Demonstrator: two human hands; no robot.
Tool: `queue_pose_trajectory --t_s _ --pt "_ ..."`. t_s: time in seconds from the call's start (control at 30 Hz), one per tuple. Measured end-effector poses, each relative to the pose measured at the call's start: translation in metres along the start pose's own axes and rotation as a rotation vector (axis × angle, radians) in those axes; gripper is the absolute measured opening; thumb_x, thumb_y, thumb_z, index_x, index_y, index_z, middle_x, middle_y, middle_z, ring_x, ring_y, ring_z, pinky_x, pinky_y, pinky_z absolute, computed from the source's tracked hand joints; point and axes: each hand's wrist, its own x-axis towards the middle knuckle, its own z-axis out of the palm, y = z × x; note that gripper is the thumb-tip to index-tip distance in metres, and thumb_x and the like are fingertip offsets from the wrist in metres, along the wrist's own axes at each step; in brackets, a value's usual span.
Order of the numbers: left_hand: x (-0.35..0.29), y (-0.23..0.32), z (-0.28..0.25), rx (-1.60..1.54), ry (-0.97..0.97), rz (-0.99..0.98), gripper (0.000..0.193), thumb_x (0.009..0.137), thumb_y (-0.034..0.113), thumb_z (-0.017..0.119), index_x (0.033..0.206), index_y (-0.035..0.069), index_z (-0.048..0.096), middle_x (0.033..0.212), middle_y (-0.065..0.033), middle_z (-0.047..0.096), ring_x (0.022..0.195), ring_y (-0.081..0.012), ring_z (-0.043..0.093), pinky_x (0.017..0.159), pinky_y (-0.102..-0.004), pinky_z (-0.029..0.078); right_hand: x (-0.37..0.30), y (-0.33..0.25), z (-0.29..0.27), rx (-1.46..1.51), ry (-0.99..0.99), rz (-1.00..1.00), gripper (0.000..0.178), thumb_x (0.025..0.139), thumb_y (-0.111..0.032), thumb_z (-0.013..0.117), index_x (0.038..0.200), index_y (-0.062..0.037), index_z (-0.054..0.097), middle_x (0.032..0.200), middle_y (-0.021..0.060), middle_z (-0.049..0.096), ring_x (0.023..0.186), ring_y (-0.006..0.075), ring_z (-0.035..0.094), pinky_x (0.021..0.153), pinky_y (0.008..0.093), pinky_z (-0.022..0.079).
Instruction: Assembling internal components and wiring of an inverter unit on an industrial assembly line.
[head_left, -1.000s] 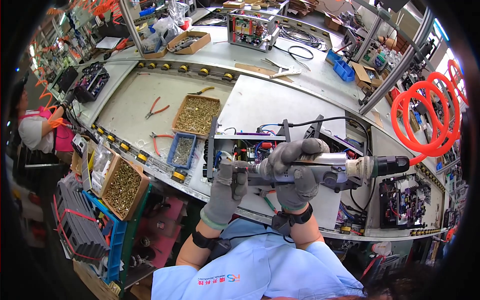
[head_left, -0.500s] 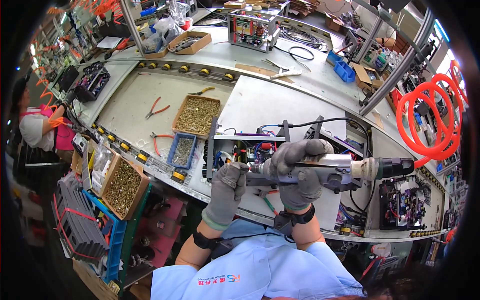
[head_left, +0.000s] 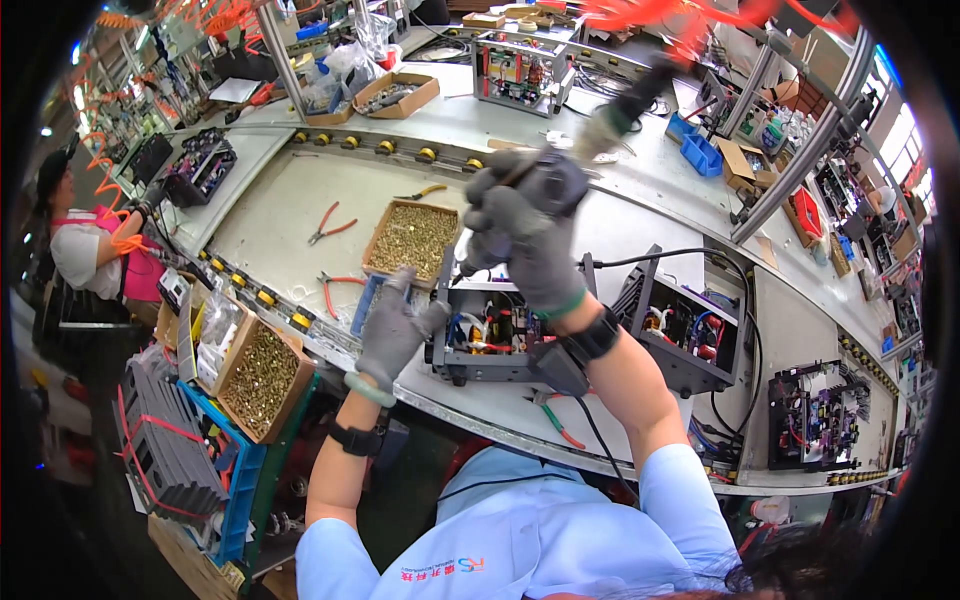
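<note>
My right hand point(head_left: 530, 235), in a grey glove, is wrapped round a pneumatic screwdriver point(head_left: 610, 125) raised above the bench; the tool is smeared by motion and its hose end points to the far right. Its tip side reaches down toward the left end of a black-framed electronic unit point(head_left: 490, 355) with wires inside. My gloved left hand point(head_left: 395, 325) is over the near side of a small blue tray point(head_left: 366, 300) of small parts and hides much of it. The fingers stretch forward with the thumb apart. Beyond the tray sits a cardboard box of brass-coloured screws point(head_left: 410, 238).
A second black-framed unit point(head_left: 680, 335) stands to the right, a third point(head_left: 820, 415) farther right. Red-handled pliers point(head_left: 332, 222) and cutters point(head_left: 340, 290) lie at left. Green-and-red pliers point(head_left: 557, 418) lie near the front edge. A co-worker point(head_left: 95, 240) is at far left.
My right hand has lifted the screwdriver up and away from the unit, swinging its hose end far. My left hand has left the unit's front, moved left to the blue tray and opened.
</note>
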Motion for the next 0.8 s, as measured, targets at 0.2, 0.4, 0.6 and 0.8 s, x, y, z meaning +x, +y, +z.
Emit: queue_pose_trajectory --t_s 0.2,0.4,0.6,0.8 --pt "0.019 -0.023 0.016 -0.063 -0.231 0.014 0.072 0.081 0.031 0.078 0.138 -0.002 0.05 0.11 -0.0146 0.069 0.094 -0.0189 0.068 0.086 -0.0316 0.053 0.033 0.056 -0.01 -0.347 -0.01 0.045 0.033 0.083 -0.008 0.074 0.113 -0.0013 0.061 0.088 0.0053 0.068 0.068 0.011 0.064 0.059 0.0254 0.054" --pt "0.02 -0.013 0.009 0.085 -0.215 0.089 0.072 0.083 0.03 0.077 0.14 -0.003 0.048 0.114 -0.0186 0.069 0.1 -0.0238 0.069 0.09 -0.0341 0.052 0.038 0.069 -0.013 -0.401 -0.043 0.0 0.032 0.083 -0.009 0.075 0.112 -0.0016 0.063 0.089 0.0041 0.069 0.071 0.0097 0.064 0.059 0.0245 0.053" --pt "0.023 -0.011 0.008 0.112 -0.257 0.041 0.071 0.084 0.031 0.077 0.139 -0.003 0.049 0.116 -0.0204 0.068 0.105 -0.0251 0.068 0.092 -0.0342 0.051 0.038 0.073 -0.013 -0.454 -0.095 0.002 0.032 0.083 -0.011 0.077 0.11 -0.0012 0.063 0.09 0.0031 0.068 0.077 0.0093 0.064 0.067 0.0253 0.054" --pt "0.026 -0.014 0.009 0.17 -0.255 0.081 0.083 0.081 0.053 0.072 0.143 0.004 0.047 0.103 -0.022 0.07 0.097 -0.0352 0.069 0.085 -0.0413 0.052 0.036 0.073 -0.005 -0.555 -0.172 -0.049 0.029 0.081 -0.013 0.078 0.104 -0.0003 0.065 0.093 0.0022 0.069 0.087 0.0091 0.064 0.079 0.0275 0.054"
